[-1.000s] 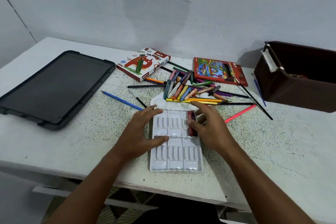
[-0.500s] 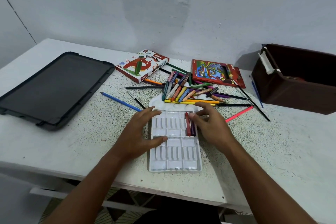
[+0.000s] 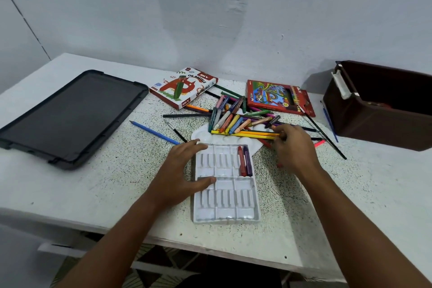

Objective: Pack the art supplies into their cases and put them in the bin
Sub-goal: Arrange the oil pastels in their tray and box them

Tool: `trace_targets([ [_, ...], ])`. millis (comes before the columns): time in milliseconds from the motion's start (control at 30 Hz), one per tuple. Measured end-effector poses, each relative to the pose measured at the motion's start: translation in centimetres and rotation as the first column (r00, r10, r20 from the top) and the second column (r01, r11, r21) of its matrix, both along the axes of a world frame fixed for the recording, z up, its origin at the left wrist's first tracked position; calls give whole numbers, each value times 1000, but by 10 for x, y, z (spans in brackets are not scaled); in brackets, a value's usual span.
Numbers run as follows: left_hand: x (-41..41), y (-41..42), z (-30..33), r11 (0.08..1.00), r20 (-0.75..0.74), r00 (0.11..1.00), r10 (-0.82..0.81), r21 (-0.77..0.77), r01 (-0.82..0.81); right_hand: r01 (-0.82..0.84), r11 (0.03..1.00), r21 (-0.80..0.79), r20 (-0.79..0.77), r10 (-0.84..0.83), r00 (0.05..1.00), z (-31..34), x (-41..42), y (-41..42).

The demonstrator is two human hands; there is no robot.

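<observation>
A black lid (image 3: 67, 117) lies on the desk (image 3: 350, 194), well left of the left hand (image 3: 180, 175). That hand's grip is loose, fingers straight, resting on the white tray (image 3: 225, 208), which carries two crayons (image 3: 245, 161). The right hand (image 3: 295, 147), beyond the tray, curls its fingers at the loose crayon pile (image 3: 236, 119); whether it grips one is unclear. The brown bin (image 3: 378, 124) stands far right.
</observation>
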State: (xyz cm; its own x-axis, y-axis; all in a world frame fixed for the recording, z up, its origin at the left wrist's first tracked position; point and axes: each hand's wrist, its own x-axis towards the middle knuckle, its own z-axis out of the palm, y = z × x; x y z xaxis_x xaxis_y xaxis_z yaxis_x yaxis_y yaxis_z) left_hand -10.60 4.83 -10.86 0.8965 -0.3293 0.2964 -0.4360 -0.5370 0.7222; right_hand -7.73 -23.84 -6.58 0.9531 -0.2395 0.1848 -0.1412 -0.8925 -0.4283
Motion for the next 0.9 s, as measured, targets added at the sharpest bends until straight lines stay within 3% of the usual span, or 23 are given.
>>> trace_targets([
  [100, 1, 0, 1, 1000, -1, 1000, 7, 5, -7, 13, 1000, -21, 46, -12, 999, 5, 16, -6],
  [367, 0, -1, 3, 1000, -14, 1000, 13, -5, -13, -154, 966, -206, -126, 130, 983, 15, 56, -18],
  [633, 1, 0, 3, 1000, 9, 1000, 7, -11, -7, -306, 890, -337, -94, 292, 952, 9, 55, -26],
  [900, 1, 0, 2, 1000, 19, 1000, 6, -16, -5, -355, 814, -460, -116, 341, 933, 5, 56, -32],
])
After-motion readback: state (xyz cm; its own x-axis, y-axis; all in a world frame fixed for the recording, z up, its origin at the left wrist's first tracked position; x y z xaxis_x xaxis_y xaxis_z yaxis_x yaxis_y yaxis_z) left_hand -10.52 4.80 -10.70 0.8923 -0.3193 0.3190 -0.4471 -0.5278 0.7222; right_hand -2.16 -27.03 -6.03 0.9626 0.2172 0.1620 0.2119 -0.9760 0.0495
